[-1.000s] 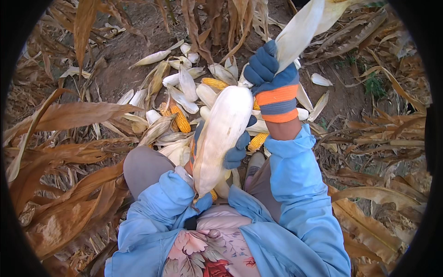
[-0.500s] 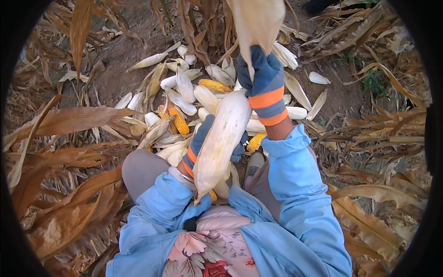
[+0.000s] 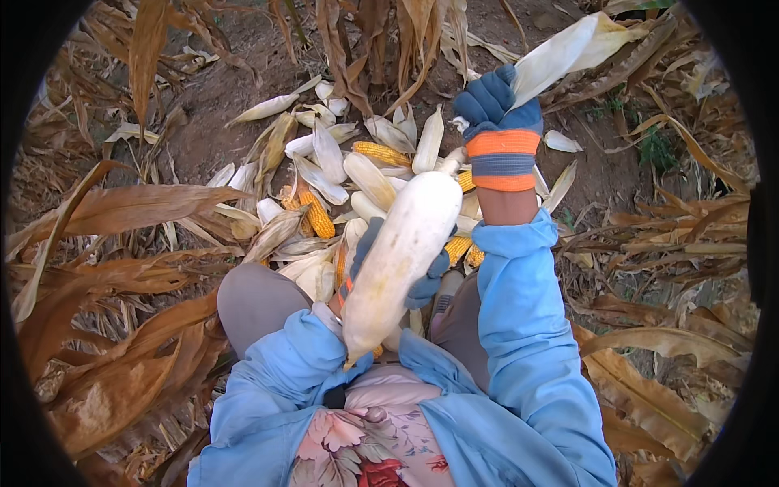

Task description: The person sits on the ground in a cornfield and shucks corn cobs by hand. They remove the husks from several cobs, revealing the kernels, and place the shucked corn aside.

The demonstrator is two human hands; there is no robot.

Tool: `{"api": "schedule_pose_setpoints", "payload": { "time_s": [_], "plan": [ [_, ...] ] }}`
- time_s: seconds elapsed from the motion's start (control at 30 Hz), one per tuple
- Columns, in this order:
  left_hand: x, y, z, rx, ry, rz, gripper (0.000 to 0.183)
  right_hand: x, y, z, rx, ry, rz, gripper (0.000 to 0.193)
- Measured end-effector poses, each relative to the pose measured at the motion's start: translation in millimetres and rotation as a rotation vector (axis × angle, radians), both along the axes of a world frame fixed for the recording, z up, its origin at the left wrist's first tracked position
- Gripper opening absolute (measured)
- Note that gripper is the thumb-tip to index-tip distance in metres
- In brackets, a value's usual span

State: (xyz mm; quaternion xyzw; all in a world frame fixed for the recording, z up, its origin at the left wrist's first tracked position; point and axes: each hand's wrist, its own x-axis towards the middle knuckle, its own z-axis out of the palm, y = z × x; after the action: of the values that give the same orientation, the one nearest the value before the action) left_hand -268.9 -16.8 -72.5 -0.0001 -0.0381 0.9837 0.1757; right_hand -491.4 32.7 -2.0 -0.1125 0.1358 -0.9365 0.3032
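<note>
My left hand (image 3: 426,284), in a blue-grey glove, is wrapped round an ear of corn (image 3: 402,256) in pale husk. The ear slants over my lap, its thick end up and to the right, and hides most of that palm. Farther off to the right, my raised right hand (image 3: 499,109), gloved with an orange-banded cuff, is closed on a strip of corn husk (image 3: 572,57). That strip is apart from the ear and points to the upper right. Beneath the hands lie bare yellow corn cobs (image 3: 316,213) among loose pale husks (image 3: 329,154).
Dry brown corn leaves (image 3: 105,223) crowd the left side, and more leaves (image 3: 665,349) lie on the right. Upright dry stalks (image 3: 373,49) stand at the far middle. Brown soil (image 3: 207,114) shows between them. My knee (image 3: 260,300) is beside the pile.
My right hand has swung right and outward, carrying the husk strip away from the ear. The ear in my left hand has shifted slightly right, and its thick end shows more plainly.
</note>
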Motion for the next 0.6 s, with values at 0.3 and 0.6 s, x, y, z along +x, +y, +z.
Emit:
{"api": "schedule_pose_setpoints", "payload": {
  "time_s": [0.3, 0.6],
  "plan": [
    [-7, -21, -45, -0.349, -0.191, 0.242, 0.078, 8, 1, -3, 0.686, 0.105, -0.108, 0.027],
    [-19, -43, -41, -0.264, -0.26, 0.493, 0.06, 44, -2, -18, 0.913, 0.323, 0.142, 0.039]
  ]
}}
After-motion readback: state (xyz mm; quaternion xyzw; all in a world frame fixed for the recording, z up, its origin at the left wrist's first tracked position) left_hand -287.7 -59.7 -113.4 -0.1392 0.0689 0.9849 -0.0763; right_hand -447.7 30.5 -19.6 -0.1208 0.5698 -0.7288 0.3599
